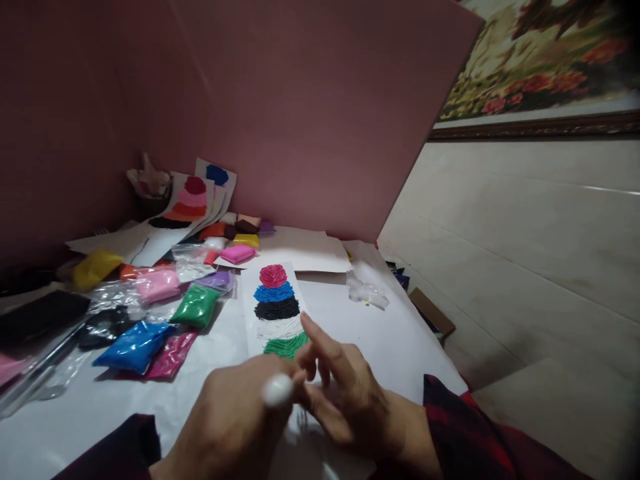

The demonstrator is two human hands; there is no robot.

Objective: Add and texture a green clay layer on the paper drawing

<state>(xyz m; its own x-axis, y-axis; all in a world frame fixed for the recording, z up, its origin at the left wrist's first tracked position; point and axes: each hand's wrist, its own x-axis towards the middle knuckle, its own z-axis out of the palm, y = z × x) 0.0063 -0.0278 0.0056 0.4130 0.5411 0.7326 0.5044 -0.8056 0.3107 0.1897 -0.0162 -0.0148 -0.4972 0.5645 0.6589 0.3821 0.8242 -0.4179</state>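
My left hand is closed in a fist, with a white, blurred, rounded end of a tool sticking out of it. My right hand meets its fingertips, index finger stretched out and the other fingers bent; nothing shows clearly in it. Below the hands, fork-like tines appear, partly hidden. Just beyond lies a white sheet bearing textured clay bands: a crimson round, then blue, black, white and green. The sheet's near end is behind my hands.
Bagged clay lies at left, including blue, green and pink packs. Finished sheets lean near a small basket. Crumpled clear plastic lies right of the sheet. A pink panel rises behind the table.
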